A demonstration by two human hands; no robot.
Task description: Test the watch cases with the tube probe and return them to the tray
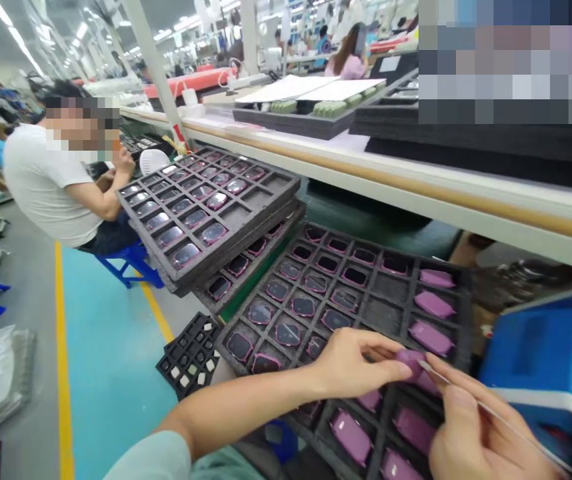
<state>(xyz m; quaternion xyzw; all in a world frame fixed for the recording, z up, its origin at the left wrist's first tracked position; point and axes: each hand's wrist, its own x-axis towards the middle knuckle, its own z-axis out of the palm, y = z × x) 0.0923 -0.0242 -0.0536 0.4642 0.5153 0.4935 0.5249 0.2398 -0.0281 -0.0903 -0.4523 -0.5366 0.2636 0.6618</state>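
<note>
My left hand [353, 363] reaches over a black foam tray [389, 293] and pinches a small purple part [410, 360] between thumb and fingers. My right hand [471, 433] is closed on thin metal tweezers [491, 410], whose tip touches that purple part. The tray's pockets hold dark, glossy, purple-rimmed parts on the left and purple parts [433, 305] on the right and near side.
A stack of similar foam trays [206, 213] sits to the left, a small black tray with white bits [191, 357] below it. A blue box [551, 353] stands at right. A shelf [416, 180] runs overhead. A seated person in a white shirt [46, 187] works at left.
</note>
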